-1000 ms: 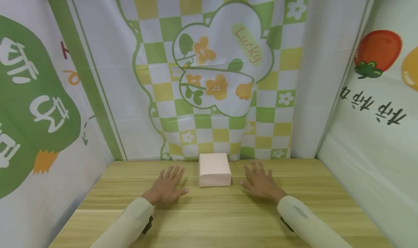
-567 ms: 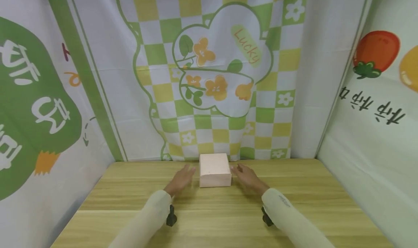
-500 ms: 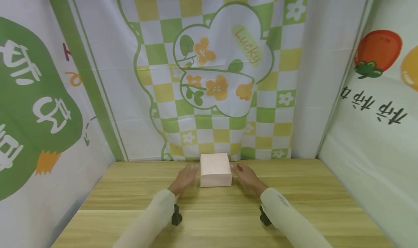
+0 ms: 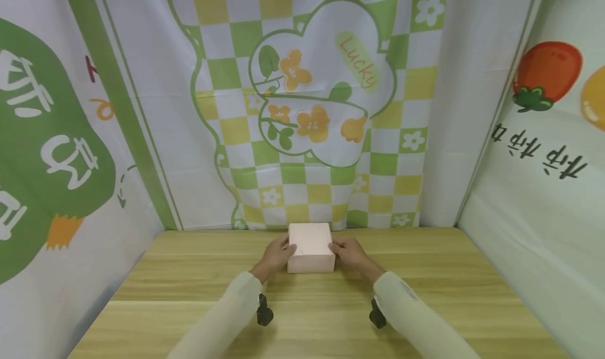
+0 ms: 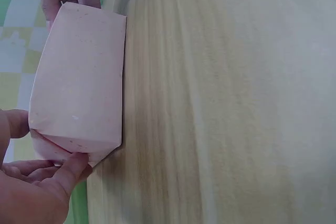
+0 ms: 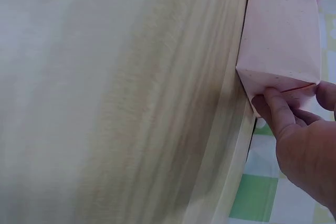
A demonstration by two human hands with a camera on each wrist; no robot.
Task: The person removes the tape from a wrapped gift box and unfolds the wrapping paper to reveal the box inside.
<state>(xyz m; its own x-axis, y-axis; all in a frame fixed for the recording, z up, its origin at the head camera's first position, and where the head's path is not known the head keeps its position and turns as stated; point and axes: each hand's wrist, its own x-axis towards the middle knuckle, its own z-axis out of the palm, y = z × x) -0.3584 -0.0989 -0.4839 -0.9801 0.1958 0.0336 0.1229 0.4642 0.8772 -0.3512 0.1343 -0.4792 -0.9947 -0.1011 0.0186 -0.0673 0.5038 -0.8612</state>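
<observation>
A small pale pink cardboard box rests at the back of the wooden table, in front of the patterned cloth. My left hand grips its left side, thumb at the top edge. From the right side my right hand holds it in the same way. In the left wrist view the left fingers press on the end of the box, near a slit below a flap. The right wrist view has the right fingers on the opposite end of the box, where a flap gap also shows. The inside of the box is hidden.
A wood-grain table spreads out in front of the box. Behind it hangs a green and yellow checked cloth; printed cloths hang on both sides. A dark wrist camera sits under each pale sleeve.
Both hands, spread flat on the table on either side a second ago, have moved inward and taken hold of the box's sides. The box stays in nearly the same place.
</observation>
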